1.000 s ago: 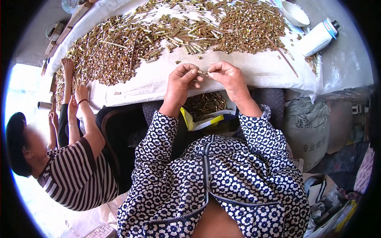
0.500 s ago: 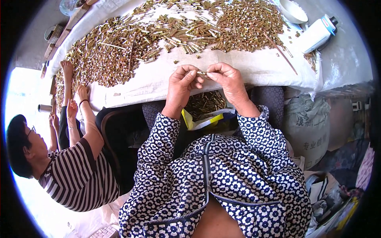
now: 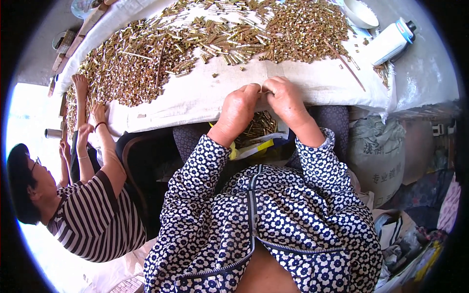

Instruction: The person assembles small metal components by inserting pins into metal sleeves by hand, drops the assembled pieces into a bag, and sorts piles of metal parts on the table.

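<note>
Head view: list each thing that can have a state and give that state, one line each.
Left hand: fingers curled, grip hidden
Right hand: fingers curled, grip hidden
Brass-coloured pieces: heaped loose on the white table
Yellow and white bag: open, similar pieces inside
Thin rod: lying on the table
White bottle: capped
White sack: top bunched
Patterned jacket: zip partly open

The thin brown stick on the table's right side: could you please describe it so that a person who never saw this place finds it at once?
Start with the white-covered table across the top of the view, then find its right-hand heap of small brassy pieces. The thin brown stick slants down and right from that heap's edge; it is far longer than those pieces.
</note>
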Demonstrator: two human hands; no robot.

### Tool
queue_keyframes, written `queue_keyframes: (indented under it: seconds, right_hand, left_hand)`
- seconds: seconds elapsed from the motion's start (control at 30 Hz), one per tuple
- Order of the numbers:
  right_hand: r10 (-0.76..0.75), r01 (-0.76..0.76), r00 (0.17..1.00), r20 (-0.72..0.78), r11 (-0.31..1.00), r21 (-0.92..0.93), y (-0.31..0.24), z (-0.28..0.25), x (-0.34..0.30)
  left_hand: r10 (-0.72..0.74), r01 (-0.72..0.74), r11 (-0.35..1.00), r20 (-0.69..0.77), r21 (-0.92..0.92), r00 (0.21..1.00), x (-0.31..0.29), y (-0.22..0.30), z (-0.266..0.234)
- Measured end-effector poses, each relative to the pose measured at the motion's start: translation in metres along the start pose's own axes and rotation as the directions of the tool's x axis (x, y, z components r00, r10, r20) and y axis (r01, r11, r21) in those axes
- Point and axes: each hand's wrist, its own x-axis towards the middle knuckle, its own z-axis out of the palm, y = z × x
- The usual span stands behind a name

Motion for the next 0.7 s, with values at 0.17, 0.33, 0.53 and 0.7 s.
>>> queue_keyframes:
  seconds: [0.17,0.33,0.53,0.7]
  right_hand:
    - [0.048,-0.084,0.992,-0.117,0.944,-0.319,0.025,-0.002,0.023]
    - [0.035,-0.109,0.986,-0.163,0.873,-0.476,0.043,-0.002,0.042]
    - [-0.002,-0.072,0.993,-0.121,0.798,-0.598,0.044,-0.003,0.044]
    - [-0.059,-0.019,0.992,-0.114,0.813,-0.582,0.034,-0.006,0.045]
  left_hand:
    - [0.121,-0.138,0.964,0.089,0.226,0.989,0.003,0.008,0.002]
    - [0.057,-0.062,0.992,0.044,0.108,0.997,0.001,-0.001,0.003]
    - [-0.343,0.285,0.785,-0.002,-0.550,0.939,0.015,-0.017,-0.021]
    - [-0.019,0.068,0.951,-0.165,0.301,0.986,0.052,-0.058,-0.039]
